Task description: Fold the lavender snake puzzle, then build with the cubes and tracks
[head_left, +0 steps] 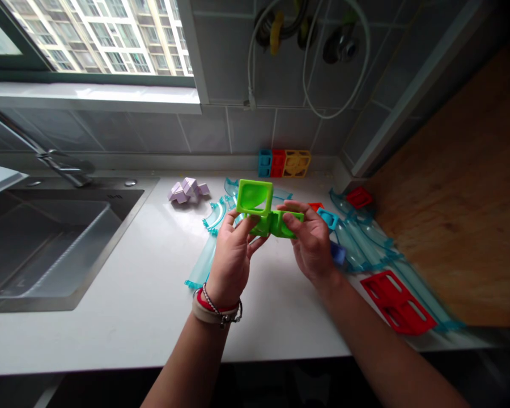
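Above the countertop, both hands grip a bright green toy block (274,224) made of hollow cubes, one cube standing higher than the others. My left hand (230,258) is closed round its lower left side, with the thumb on the front. From the right, my right hand (312,243) pinches the right-hand cube between thumb and fingers. Whether the green cubes are one piece or separate ones pressed together, I cannot tell. Behind the hands lie translucent teal curved track pieces (216,215), partly hidden. A straight teal track (202,262) lies beside my left wrist.
Left is a sink (136,199) with a faucet (68,170). Lilac blocks (188,190) sit beyond the teal tracks. Blue, red and yellow blocks (277,164) stand against the wall. On the right lie more teal tracks (359,243), a red block piece (398,303) and a wooden panel (459,198).
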Demonstrator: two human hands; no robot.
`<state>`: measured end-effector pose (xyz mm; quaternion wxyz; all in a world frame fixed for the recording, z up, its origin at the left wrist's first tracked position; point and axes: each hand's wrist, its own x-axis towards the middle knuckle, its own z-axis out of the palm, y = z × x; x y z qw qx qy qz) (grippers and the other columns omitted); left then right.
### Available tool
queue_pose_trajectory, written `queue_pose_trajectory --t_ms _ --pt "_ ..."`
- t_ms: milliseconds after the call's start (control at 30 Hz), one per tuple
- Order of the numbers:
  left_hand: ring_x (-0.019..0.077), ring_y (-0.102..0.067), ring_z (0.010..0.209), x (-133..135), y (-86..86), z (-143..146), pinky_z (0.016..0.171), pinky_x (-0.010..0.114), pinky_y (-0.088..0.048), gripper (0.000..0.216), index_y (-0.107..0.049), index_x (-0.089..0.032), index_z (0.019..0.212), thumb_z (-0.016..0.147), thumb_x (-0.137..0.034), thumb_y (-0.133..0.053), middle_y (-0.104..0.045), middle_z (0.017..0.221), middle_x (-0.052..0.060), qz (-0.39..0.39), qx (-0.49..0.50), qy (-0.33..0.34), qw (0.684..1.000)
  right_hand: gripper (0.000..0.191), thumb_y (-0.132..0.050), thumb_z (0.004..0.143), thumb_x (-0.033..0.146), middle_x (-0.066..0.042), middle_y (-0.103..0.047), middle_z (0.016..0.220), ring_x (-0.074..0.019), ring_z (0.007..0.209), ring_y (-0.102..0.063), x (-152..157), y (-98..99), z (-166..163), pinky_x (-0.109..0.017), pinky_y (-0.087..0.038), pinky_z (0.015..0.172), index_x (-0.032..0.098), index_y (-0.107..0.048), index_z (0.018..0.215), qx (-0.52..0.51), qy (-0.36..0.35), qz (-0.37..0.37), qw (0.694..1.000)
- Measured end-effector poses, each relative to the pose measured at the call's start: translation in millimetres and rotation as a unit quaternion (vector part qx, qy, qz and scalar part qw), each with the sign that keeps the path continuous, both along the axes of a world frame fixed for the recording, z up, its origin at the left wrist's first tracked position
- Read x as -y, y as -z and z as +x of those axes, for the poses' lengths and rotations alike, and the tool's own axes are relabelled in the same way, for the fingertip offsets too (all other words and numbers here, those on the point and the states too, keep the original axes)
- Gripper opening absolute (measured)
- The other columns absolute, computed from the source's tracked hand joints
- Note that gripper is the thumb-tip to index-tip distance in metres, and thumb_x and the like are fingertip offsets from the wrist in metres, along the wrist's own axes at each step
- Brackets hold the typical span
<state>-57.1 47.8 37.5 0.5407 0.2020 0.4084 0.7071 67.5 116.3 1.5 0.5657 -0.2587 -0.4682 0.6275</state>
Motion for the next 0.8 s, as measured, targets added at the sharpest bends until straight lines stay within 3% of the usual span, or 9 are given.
queue_pose_trajectory --t_ms 133,233,533,667,800 --pt "0.0200 -0.072 0.102 0.6 2.0 4.3 0.095 0.039 -0.055 0.058 -0.054 -0.025 0.126 0.078 -0.033 -0.086 -0.073 0.114 0.005 -0.013 0.000 0.009 1.000 0.032 -0.085 0.080 0.042 -0.003 -0.075 0.106 -0.0221 0.103 -0.070 1.0 2.5 -0.9 -0.036 -0.057 0.091 0.026 -0.074 0.105 0.021 0.017 0.037 0.999" --pt "0.0197 -0.071 0.102 1.5 0.4 6.3 0.096 0.040 -0.056 0.056 -0.054 -0.025 0.130 0.081 -0.029 -0.083 -0.072 0.120 0.006 -0.019 0.009 0.024 0.999 0.030 -0.077 0.087 0.050 -0.004 -0.075 0.105 -0.0217 0.101 -0.070 2.6 1.0 -0.4 -0.034 -0.056 0.089 0.026 -0.075 0.104 0.035 0.023 0.043 0.998" --pt "0.0239 -0.070 0.116 4.8 -7.0 7.9 0.101 0.040 -0.055 0.050 -0.062 -0.025 0.133 0.086 -0.028 -0.079 -0.068 0.136 0.009 0.004 -0.013 0.106 0.994 0.051 -0.054 0.094 0.072 -0.004 -0.076 0.104 -0.0240 0.099 -0.073 -2.2 1.7 1.5 -0.037 -0.058 0.083 0.026 -0.072 0.109 0.009 0.065 -0.021 0.998" --pt "0.0271 -0.068 0.122 4.0 -5.5 8.8 0.099 0.041 -0.058 0.050 -0.064 -0.024 0.131 0.084 -0.028 -0.082 -0.067 0.138 0.010 0.021 -0.015 0.094 0.995 0.039 -0.063 0.092 0.064 -0.001 -0.074 0.099 -0.0215 0.095 -0.073 -0.4 -2.2 1.4 -0.034 -0.058 0.081 0.028 -0.068 0.105 -0.008 0.066 -0.012 0.998" --pt "0.0270 -0.071 0.116 2.1 -4.4 8.4 0.096 0.042 -0.060 0.052 -0.062 -0.022 0.130 0.084 -0.033 -0.083 -0.069 0.135 0.012 0.011 -0.014 0.069 0.997 0.028 -0.070 0.092 0.053 0.000 -0.073 0.097 -0.0209 0.096 -0.071 2.6 -6.0 0.7 -0.033 -0.057 0.083 0.027 -0.069 0.101 -0.006 0.057 0.017 0.998"
